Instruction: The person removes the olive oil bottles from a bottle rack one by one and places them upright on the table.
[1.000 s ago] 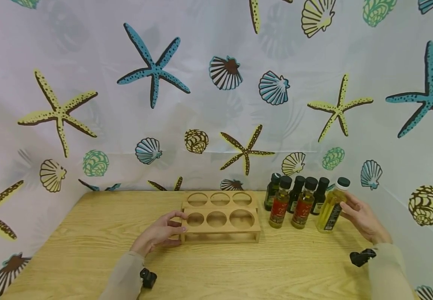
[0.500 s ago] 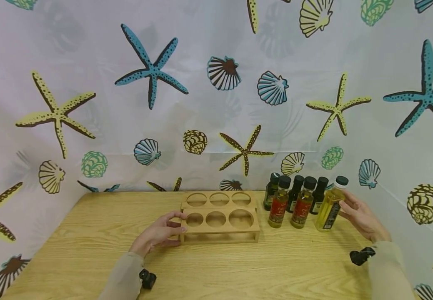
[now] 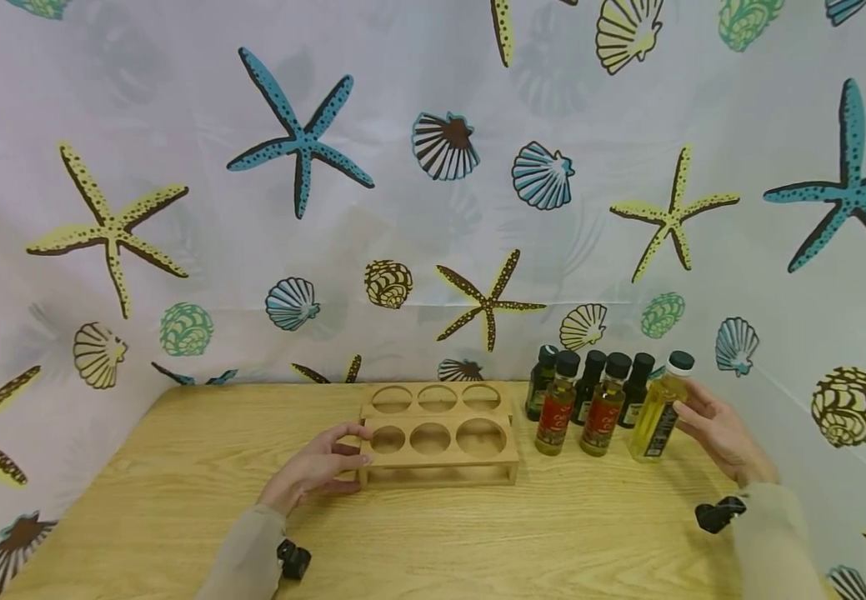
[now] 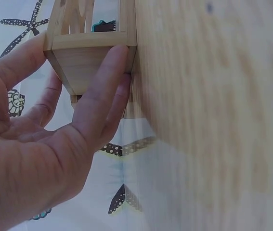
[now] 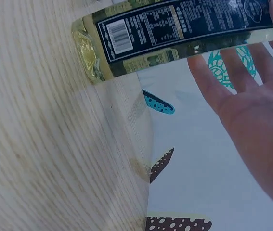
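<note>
A light wooden rack (image 3: 438,457) with two stepped rows of round holes stands mid-table. At its left end, my left hand (image 3: 318,465) grips the side, fingers spread across the end panel (image 4: 85,62) in the left wrist view. On the right, my right hand (image 3: 721,433) holds a bottle of yellow oil (image 3: 658,417) with a dark green cap, thumb in front and fingers behind. The bottle leans a little to the right. In the right wrist view its dark back label (image 5: 175,29) with a barcode shows, and its base is close over the table.
Left of the held bottle stand two red-labelled bottles (image 3: 556,412) with black caps. Several dark green bottles (image 3: 541,385) stand behind them. A white curtain (image 3: 402,217) printed with starfish and shells hangs behind the wooden table (image 3: 478,542).
The view has shifted very slightly. Both hands keep their hold, the left on the rack and the right on the oil bottle, with hardly any movement.
</note>
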Demonstrator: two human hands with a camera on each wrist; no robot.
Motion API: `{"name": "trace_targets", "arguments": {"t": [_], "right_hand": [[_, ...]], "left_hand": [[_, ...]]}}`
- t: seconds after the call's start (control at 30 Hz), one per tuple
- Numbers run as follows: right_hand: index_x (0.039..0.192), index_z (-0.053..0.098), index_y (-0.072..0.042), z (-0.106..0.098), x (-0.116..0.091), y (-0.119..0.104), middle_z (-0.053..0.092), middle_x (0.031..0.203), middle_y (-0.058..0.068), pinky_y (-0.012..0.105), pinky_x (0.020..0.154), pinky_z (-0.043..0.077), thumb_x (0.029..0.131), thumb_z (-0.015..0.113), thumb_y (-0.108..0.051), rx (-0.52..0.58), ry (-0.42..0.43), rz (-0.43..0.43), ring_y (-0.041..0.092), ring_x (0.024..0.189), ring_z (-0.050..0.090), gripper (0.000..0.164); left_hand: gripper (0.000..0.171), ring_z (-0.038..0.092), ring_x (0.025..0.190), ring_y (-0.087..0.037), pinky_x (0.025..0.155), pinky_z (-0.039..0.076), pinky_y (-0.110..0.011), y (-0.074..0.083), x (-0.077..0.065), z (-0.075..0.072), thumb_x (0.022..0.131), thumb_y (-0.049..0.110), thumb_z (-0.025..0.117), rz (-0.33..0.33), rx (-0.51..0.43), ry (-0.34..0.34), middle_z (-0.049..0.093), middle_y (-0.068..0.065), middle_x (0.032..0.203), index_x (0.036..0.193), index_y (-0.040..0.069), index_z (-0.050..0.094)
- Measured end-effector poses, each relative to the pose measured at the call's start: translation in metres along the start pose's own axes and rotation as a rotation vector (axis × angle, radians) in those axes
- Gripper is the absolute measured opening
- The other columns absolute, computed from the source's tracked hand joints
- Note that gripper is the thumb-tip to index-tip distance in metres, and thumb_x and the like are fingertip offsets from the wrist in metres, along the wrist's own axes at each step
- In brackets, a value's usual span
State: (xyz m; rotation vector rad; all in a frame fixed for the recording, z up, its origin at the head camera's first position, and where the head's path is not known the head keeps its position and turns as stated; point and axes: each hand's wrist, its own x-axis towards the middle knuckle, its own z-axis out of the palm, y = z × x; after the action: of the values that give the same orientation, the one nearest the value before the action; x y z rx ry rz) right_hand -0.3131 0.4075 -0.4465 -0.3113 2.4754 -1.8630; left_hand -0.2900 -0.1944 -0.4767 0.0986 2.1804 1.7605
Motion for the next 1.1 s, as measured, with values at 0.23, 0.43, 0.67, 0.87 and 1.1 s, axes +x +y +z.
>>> {"name": "trace_targets", "arguments": {"t": [0.23,0.43,0.67,0.87,1.1], "right_hand": [[0.158,0.016,-0.009,0.008,-0.005,0.000,0.015,0.164,0.010,0.006,0.088,0.045,0.102,0.053,-0.034,-0.003,0.174,-0.017,0.026,0.144,0.029,0.072],[0.141,0.052,-0.011,0.019,-0.007,-0.010,0.056,0.119,-0.019,0.011,0.080,0.053,0.096,0.064,-0.031,0.174,0.389,-0.065,-0.006,0.105,0.051,0.051],[0.115,0.065,-0.009,0.033,-0.012,-0.034,0.062,0.094,-0.014,0.014,0.071,0.056,0.092,0.069,-0.023,0.319,0.655,0.029,0.001,0.088,0.058,0.028],[0.104,0.068,-0.013,0.050,-0.020,-0.040,0.060,0.080,-0.014,0.014,0.061,0.054,0.094,0.067,-0.026,0.221,0.790,0.109,0.003,0.076,0.059,0.017],[0.104,0.068,-0.010,0.066,-0.017,-0.048,0.063,0.077,-0.014,0.017,0.060,0.055,0.093,0.068,-0.024,0.253,0.767,0.109,0.003,0.071,0.062,0.018]], "left_hand": [[0.049,0.060,0.103,-0.025,0.081,0.060,-0.043,-0.002,0.000,0.003,0.092,0.016,0.070,-0.010,-0.012,0.022,0.046,-0.023,0.131,0.135,0.009,0.049],[0.045,0.061,0.104,-0.026,0.083,0.059,-0.045,0.001,-0.002,0.004,0.093,0.014,0.068,-0.009,-0.010,0.039,0.046,-0.022,0.131,0.135,0.009,0.050],[0.043,0.061,0.104,-0.026,0.082,0.059,-0.045,0.006,-0.004,0.007,0.094,0.013,0.067,-0.009,0.006,0.052,0.047,-0.022,0.131,0.133,0.009,0.052],[0.039,0.061,0.106,-0.026,0.080,0.060,-0.045,0.007,-0.005,0.013,0.094,0.012,0.067,-0.007,0.039,0.083,0.050,-0.020,0.130,0.130,0.009,0.054],[0.038,0.061,0.109,-0.030,0.080,0.060,-0.044,0.006,-0.007,0.017,0.095,0.015,0.066,0.013,0.033,0.107,0.049,-0.022,0.133,0.130,0.007,0.054]]}}
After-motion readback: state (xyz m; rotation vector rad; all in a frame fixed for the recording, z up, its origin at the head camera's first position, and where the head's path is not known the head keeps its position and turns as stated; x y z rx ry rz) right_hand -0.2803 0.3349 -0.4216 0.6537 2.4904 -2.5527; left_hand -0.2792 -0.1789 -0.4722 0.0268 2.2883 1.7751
